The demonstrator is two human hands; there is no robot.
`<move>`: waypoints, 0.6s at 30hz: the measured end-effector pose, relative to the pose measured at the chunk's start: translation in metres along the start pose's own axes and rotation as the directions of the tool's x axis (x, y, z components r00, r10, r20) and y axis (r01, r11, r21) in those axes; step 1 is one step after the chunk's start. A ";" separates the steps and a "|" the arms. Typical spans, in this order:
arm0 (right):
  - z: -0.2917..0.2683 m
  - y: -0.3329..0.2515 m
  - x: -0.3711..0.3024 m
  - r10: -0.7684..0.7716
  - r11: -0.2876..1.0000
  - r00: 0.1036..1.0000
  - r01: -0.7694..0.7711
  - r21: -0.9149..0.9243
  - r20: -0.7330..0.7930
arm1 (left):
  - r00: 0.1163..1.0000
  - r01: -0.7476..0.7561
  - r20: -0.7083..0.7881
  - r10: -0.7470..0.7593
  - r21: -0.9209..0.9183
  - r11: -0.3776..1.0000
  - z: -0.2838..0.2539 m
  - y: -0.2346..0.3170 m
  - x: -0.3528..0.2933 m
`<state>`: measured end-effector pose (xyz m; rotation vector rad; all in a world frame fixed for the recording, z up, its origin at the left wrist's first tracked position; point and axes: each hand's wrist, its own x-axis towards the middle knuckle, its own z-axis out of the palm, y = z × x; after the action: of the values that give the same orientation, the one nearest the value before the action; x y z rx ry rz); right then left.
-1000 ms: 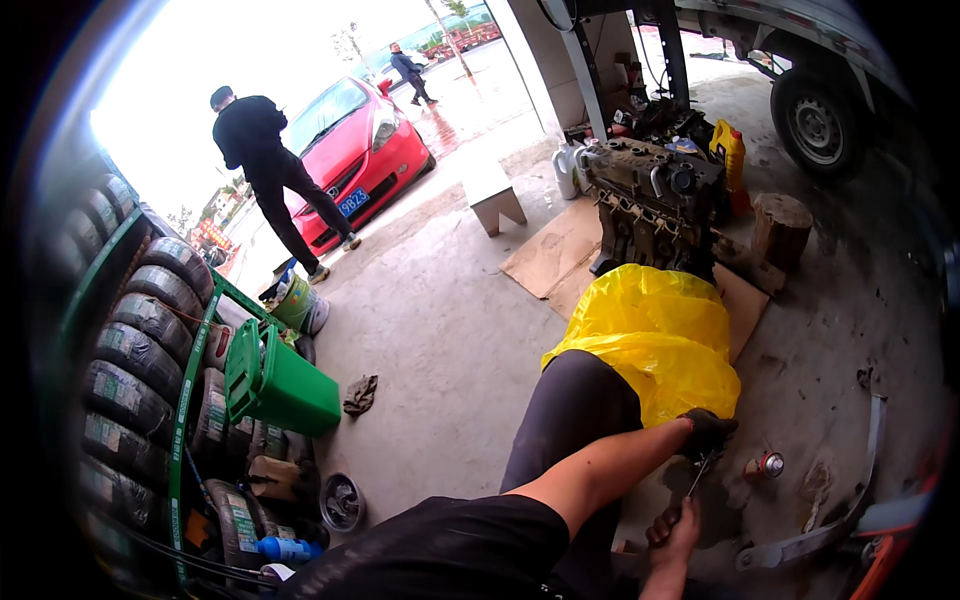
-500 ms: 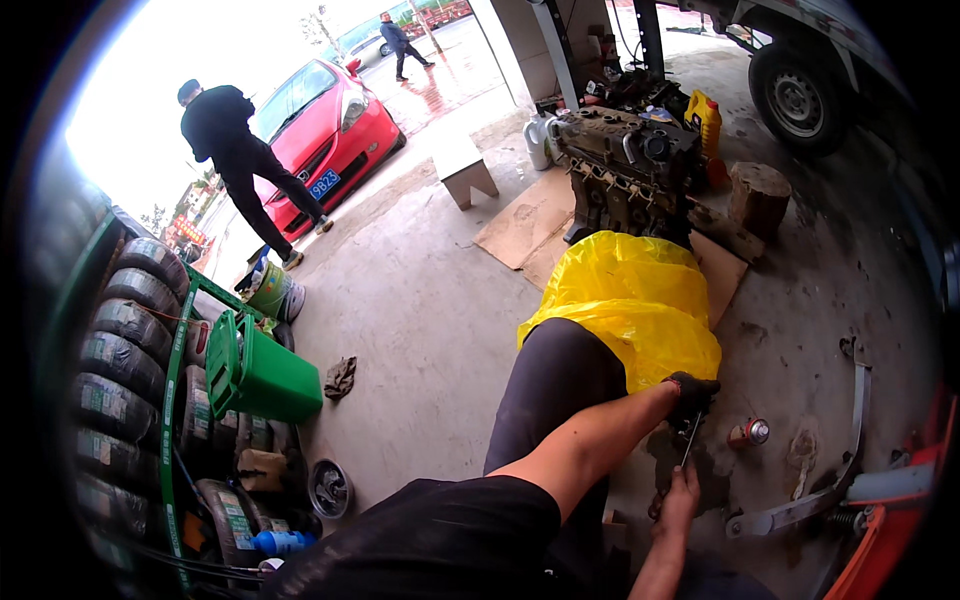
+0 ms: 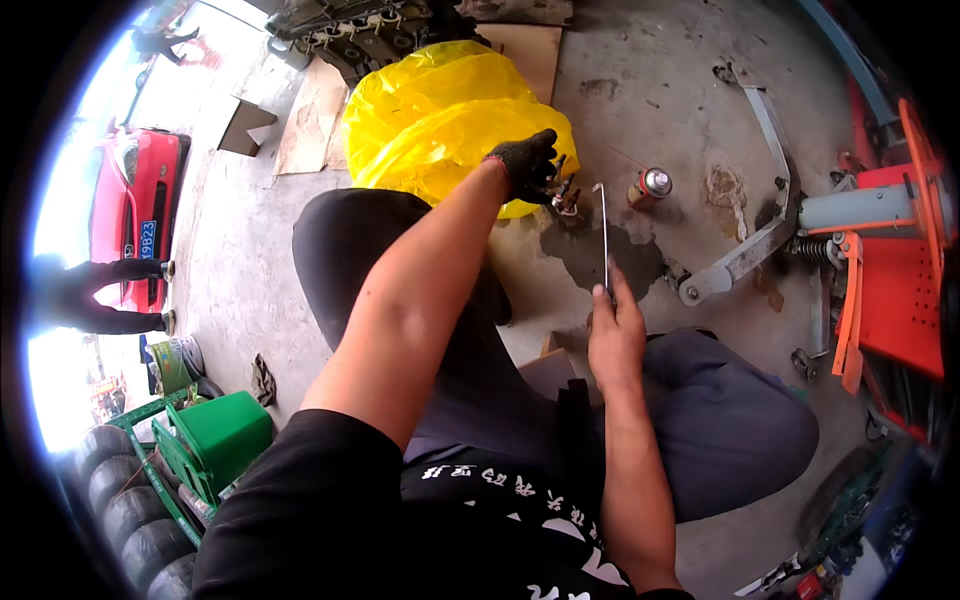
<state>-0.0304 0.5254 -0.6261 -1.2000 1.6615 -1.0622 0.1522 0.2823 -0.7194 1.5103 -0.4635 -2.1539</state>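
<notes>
My left hand, in a dark glove, is closed round a small brownish metal part with short prongs sticking out. The fingers hide most of this part, and its kind is not clear. My bare right hand grips the lower end of a thin metal rod tool, which stands nearly upright in the picture with a small bent tip. The tip is a short way right of the metal part, apart from it. A yellow plastic bag bulges beside my left hand, over my leg.
A spray can stands right of the tool, near a dark wet stain. An engine block rests beyond the bag near cardboard. Red machinery with a metal arm is at right; a green bin is at lower left.
My view has swung down and to the right. The rod's tip, earlier up by the gloved hand, now shows apart from it, and the held metal part has come into sight.
</notes>
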 end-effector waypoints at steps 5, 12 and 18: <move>0.019 -0.010 0.004 0.335 0.892 0.914 -0.386 0.235 0.228 | 0.926 0.147 0.364 -0.101 -0.099 0.984 -0.023 -0.009 -0.003; 0.037 0.014 0.017 0.334 0.914 0.919 -0.370 0.168 0.209 | 0.651 -0.751 0.635 0.415 0.617 0.235 -0.029 -0.043 0.002; 0.023 -0.012 0.006 0.471 0.803 0.862 -0.506 0.314 0.187 | 0.884 0.010 0.467 -0.017 0.016 1.000 0.000 -0.034 -0.027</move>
<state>-0.0074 0.5130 -0.6232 -0.5302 1.5032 -0.8980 0.1538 0.3254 -0.7165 0.9851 -0.6265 -2.5303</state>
